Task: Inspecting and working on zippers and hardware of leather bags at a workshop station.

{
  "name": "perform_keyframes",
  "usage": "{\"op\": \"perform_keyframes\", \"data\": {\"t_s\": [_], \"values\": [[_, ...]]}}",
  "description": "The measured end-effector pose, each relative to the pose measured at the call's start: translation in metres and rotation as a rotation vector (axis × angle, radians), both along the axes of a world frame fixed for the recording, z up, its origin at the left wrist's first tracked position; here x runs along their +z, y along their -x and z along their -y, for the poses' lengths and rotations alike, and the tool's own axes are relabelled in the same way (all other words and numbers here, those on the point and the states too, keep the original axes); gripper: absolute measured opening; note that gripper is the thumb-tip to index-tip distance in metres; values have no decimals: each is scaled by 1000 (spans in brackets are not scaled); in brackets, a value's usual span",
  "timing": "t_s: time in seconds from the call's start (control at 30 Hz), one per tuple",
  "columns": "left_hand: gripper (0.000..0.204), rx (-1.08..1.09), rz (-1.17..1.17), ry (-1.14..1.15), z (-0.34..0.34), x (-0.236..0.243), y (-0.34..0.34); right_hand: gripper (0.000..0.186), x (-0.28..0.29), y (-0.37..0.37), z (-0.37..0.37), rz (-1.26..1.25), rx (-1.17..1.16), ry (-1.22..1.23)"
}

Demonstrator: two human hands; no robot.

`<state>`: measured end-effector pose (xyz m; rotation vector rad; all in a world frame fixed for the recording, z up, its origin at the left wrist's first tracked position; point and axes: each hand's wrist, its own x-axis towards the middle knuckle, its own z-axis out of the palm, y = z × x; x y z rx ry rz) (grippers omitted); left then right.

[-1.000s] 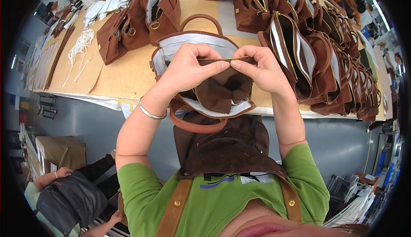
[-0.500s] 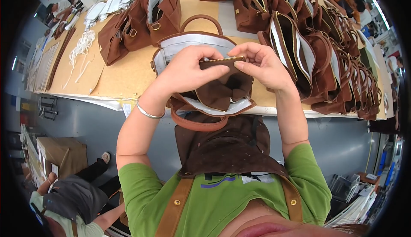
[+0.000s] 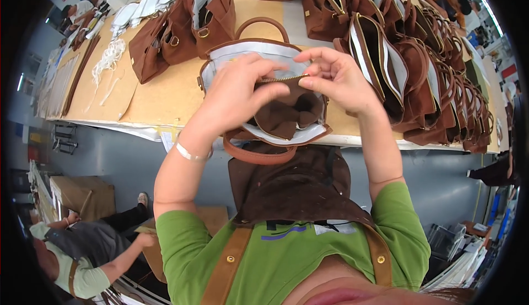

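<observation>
A brown handbag (image 3: 281, 138) with pale lining lies open at the table's front edge, one handle raised behind it and one hanging forward. My left hand (image 3: 237, 90) grips the brass zipper (image 3: 278, 79) along the top of a dark brown inner panel (image 3: 275, 114); its fingertips are blurred. My right hand (image 3: 333, 84) pinches the right end of that zipper between thumb and a finger, its index finger raised above it.
Rows of brown bags (image 3: 419, 84) fill the table's (image 3: 102, 103) right; more bags (image 3: 182, 35) stand back left, beside white cords (image 3: 107, 59) and white pieces (image 3: 143, 7). A co-worker (image 3: 93, 250) works at lower left near cardboard boxes (image 3: 77, 192); other people are at both far edges.
Both hands have shifted slightly; my right index finger has lifted off the zipper, and my left fingertips are moving. The co-worker at lower left has changed posture, reaching toward a tan piece.
</observation>
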<state>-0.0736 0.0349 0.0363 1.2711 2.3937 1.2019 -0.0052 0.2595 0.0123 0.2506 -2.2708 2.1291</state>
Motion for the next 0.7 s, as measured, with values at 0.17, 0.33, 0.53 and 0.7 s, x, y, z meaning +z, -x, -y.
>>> {"op": "perform_keyframes", "data": {"t_s": [0.17, 0.33, 0.53, 0.7], "values": [[60, -201, -487, 319, 36, 12, -80, 47, -13, 70, -23, -219, -269, -261], [43, 36, -756, 353, 51, 5, -77, 45, -25, 107, -13, 33, -15, -407], [42, 552, -972, 95, 70, 28, 19, 31, 22, 5, -8, 14, -248, -52], [30, 350, -338, -221, 58, -30, 25, 31, -14, -67, 10, 128, -258, 11]]}}
